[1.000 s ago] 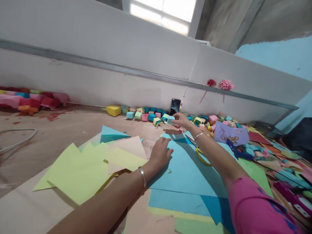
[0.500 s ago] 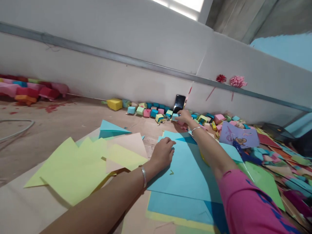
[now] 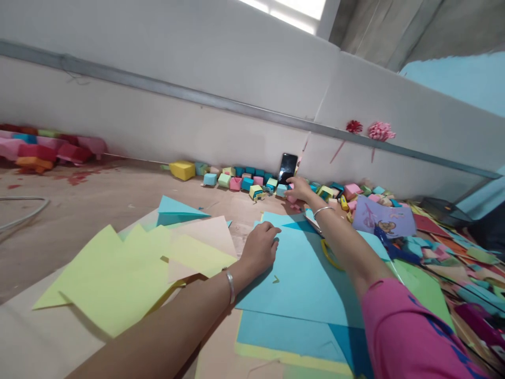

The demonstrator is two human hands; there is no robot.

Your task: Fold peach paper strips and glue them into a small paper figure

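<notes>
Along pale wall (image 3: pixel 158 126), has paper boxes (image 3: pixel 247 183) formed, blue sheet (image 3: pixel 303 289) still flat — rests left hand (image 3: pixel 259 246), fingers apart, holds right hand (image 3: pixel 300 189) by light-blue box (image 3: pixel 281 190), grip unclear.

Scissors (image 3: pixel 325 255) on the sheet (image 3: pixel 300 295), before the boxes (image 3: pixel 248 183), phone (image 3: pixel 288 167) and wall (image 3: pixel 158 126) behind those
</notes>
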